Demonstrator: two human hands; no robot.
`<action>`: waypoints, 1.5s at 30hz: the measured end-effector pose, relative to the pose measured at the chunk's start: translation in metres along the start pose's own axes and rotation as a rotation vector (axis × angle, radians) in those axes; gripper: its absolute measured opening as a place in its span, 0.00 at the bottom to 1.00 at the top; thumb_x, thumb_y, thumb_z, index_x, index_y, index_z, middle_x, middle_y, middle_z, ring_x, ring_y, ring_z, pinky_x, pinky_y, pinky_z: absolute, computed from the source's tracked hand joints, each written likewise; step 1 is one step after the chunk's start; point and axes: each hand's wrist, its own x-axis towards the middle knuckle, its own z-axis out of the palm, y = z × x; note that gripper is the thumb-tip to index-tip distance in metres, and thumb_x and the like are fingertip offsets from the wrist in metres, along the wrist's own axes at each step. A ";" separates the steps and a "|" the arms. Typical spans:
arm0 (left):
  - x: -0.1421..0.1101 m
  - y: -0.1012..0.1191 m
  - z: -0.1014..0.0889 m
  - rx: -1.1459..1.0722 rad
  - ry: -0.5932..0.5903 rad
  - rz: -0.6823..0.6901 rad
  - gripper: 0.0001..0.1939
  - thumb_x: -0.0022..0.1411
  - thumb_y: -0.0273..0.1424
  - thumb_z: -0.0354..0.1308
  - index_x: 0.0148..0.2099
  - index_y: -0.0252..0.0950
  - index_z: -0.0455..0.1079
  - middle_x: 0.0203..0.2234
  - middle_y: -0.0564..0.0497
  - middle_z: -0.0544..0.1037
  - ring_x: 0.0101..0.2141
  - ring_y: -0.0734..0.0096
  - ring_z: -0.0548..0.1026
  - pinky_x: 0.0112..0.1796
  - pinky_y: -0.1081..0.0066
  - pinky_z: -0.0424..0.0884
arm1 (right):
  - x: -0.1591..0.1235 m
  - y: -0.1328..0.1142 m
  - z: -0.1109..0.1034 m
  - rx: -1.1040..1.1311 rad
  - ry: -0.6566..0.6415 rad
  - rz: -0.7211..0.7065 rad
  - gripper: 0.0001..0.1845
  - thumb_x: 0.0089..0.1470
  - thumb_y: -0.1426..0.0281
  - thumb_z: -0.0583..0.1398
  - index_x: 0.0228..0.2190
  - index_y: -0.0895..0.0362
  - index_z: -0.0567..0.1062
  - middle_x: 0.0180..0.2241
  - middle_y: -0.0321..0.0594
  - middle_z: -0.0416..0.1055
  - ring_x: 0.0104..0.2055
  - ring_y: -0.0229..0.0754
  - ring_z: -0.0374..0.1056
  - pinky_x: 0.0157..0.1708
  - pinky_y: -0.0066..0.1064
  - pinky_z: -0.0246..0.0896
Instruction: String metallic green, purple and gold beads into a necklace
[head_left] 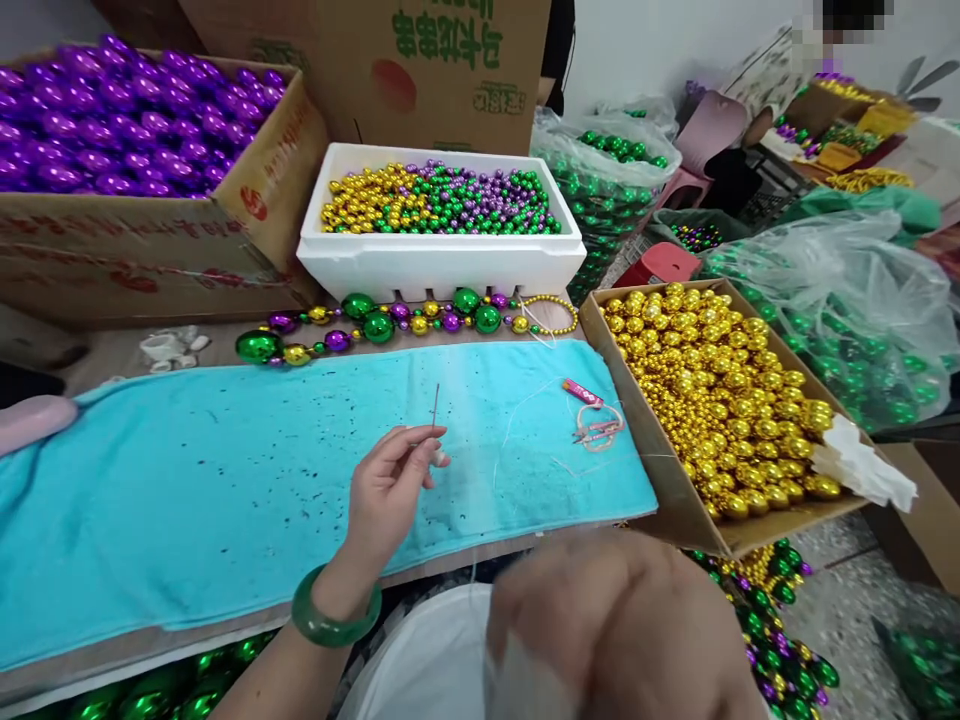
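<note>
Above the turquoise towel [247, 480], my left hand [390, 480] pinches a thin needle [436, 405] that points upward. Something white shows at its fingertips, and a green bangle [334, 615] circles the wrist. My right hand [615, 620] is large and smeared by motion close to the camera, low in front of the towel; its fingers cannot be made out. A strand of thin thread [474, 567] hangs at the towel's front edge, near the right hand. Small thread snips [598, 432] and a pink-wrapped stick-like packet [583, 393] lie on the towel's right side, with loose pale thread beside them.
Behind the towel lies a beaded necklace [375, 326], before a white foam box [442, 262] of small beads. Cardboard boxes hold purple beads [127, 120] and gold beads [697, 390]. Bagged green beads [607, 190] stand behind. Dark specks dot the towel. Another person is partly visible at upper right.
</note>
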 end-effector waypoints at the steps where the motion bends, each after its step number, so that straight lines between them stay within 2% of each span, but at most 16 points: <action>1: 0.000 0.001 0.001 -0.010 -0.003 -0.006 0.09 0.58 0.35 0.61 0.38 0.37 0.78 0.29 0.50 0.77 0.22 0.76 0.73 0.21 0.75 0.70 | 0.004 0.007 0.000 -0.015 0.095 0.047 0.14 0.56 0.62 0.61 0.21 0.50 0.74 0.24 0.36 0.73 0.29 0.37 0.71 0.30 0.27 0.67; 5: 0.000 0.002 0.007 -0.112 -0.029 -0.069 0.11 0.56 0.37 0.63 0.36 0.35 0.78 0.32 0.48 0.78 0.22 0.76 0.73 0.19 0.76 0.69 | 0.031 0.052 -0.009 -0.141 0.540 0.250 0.08 0.52 0.67 0.62 0.23 0.54 0.71 0.31 0.40 0.73 0.37 0.41 0.72 0.30 0.29 0.69; 7: -0.001 0.002 0.010 -0.153 -0.056 -0.123 0.13 0.55 0.39 0.63 0.37 0.34 0.77 0.32 0.47 0.78 0.24 0.73 0.75 0.18 0.76 0.69 | 0.042 0.077 -0.014 -0.084 0.610 0.329 0.08 0.49 0.65 0.63 0.24 0.55 0.70 0.33 0.40 0.73 0.39 0.43 0.72 0.28 0.29 0.69; 9: -0.001 0.001 0.011 -0.174 -0.086 -0.165 0.15 0.55 0.41 0.64 0.37 0.33 0.77 0.32 0.46 0.79 0.24 0.73 0.75 0.18 0.76 0.69 | 0.047 0.094 -0.016 -0.010 0.599 0.398 0.10 0.47 0.64 0.63 0.25 0.56 0.69 0.34 0.40 0.73 0.38 0.43 0.73 0.27 0.30 0.70; 12: -0.002 -0.001 0.012 -0.194 -0.113 -0.199 0.15 0.55 0.41 0.64 0.36 0.33 0.77 0.31 0.46 0.79 0.21 0.77 0.72 0.19 0.76 0.69 | 0.047 0.105 -0.015 0.006 0.593 0.440 0.09 0.45 0.65 0.63 0.25 0.56 0.68 0.34 0.40 0.74 0.37 0.42 0.73 0.30 0.32 0.72; 16: -0.002 -0.003 0.011 -0.202 -0.117 -0.198 0.14 0.55 0.40 0.63 0.37 0.33 0.77 0.31 0.47 0.79 0.23 0.75 0.73 0.20 0.76 0.69 | 0.047 0.105 -0.015 -0.006 0.576 0.461 0.07 0.43 0.67 0.62 0.23 0.56 0.69 0.30 0.39 0.74 0.36 0.42 0.73 0.32 0.33 0.71; 25: -0.003 -0.005 0.012 -0.167 -0.106 -0.149 0.14 0.56 0.40 0.63 0.36 0.33 0.77 0.30 0.48 0.77 0.24 0.73 0.75 0.19 0.77 0.69 | 0.050 0.105 -0.018 0.066 0.589 0.541 0.07 0.39 0.68 0.64 0.23 0.57 0.71 0.29 0.38 0.75 0.32 0.41 0.74 0.31 0.31 0.70; 36: -0.005 -0.010 0.011 -0.100 -0.108 -0.071 0.11 0.60 0.36 0.60 0.40 0.35 0.78 0.31 0.49 0.74 0.26 0.74 0.76 0.20 0.77 0.69 | 0.051 0.106 -0.019 0.068 0.588 0.544 0.08 0.41 0.68 0.64 0.24 0.57 0.71 0.27 0.36 0.74 0.30 0.39 0.74 0.30 0.30 0.70; 45: -0.005 -0.012 0.012 -0.045 -0.110 -0.041 0.11 0.62 0.35 0.58 0.43 0.37 0.79 0.29 0.50 0.74 0.25 0.77 0.74 0.21 0.78 0.69 | 0.051 0.106 -0.019 0.085 0.595 0.523 0.09 0.43 0.66 0.64 0.26 0.57 0.70 0.30 0.37 0.74 0.29 0.38 0.74 0.27 0.29 0.71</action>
